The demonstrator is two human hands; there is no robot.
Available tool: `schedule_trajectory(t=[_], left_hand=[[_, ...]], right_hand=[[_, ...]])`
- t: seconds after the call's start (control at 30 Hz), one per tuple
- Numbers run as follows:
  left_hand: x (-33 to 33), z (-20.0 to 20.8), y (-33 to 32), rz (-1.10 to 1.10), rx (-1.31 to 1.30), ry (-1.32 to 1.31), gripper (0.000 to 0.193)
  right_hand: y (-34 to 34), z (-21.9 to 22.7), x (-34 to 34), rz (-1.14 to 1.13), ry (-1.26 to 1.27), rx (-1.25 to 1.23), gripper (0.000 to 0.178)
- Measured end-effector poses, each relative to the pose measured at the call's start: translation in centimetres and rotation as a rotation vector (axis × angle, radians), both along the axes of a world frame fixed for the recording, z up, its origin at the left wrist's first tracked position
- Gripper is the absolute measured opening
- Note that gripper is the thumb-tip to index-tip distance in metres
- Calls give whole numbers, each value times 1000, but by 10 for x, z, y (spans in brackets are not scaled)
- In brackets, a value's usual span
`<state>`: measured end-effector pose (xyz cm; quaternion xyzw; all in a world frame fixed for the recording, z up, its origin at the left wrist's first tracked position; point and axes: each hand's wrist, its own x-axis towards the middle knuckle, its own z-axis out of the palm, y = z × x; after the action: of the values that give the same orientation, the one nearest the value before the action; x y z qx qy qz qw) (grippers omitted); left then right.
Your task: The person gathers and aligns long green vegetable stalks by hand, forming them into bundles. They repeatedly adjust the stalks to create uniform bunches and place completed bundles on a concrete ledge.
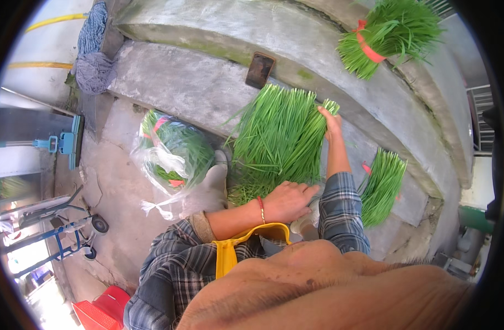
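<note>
A thick spread of green garlic chives (279,124) lies in front of me, pale cut ends pointing away. My right hand (331,122) closes round a small bunch at its right edge, near the pale ends. Below the spread is my left hand (290,201), wearing a red bracelet; its fingers reach to the right, partly apart, and I see nothing held in them. Loose green bits (246,192) lie under the leaves beside that hand. To the right, a separate bundle of chives (385,184) rests on the stone step, with a bit of red band showing.
A knotted clear plastic bag (175,151) of banded greens stands on the left. A phone (260,70) lies on the step (169,74). Another red-banded bundle (392,36) sits on the higher ledge. Mop (92,60), hand cart (59,231) and red container (106,308) are leftward.
</note>
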<state>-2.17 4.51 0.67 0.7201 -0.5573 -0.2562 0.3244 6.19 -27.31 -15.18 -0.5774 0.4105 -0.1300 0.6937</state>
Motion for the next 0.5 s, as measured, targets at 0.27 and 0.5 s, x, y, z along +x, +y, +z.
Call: schedule_trajectory(t=[0.27,0.5], left_hand=[[0,-6,3,9,-8,-23,63],[0,-6,1,-8,14,-46,61]], right_hand=[[6,35,-3,48,-77,29,32],[1,46,-1,-10,-139,-61,28]])
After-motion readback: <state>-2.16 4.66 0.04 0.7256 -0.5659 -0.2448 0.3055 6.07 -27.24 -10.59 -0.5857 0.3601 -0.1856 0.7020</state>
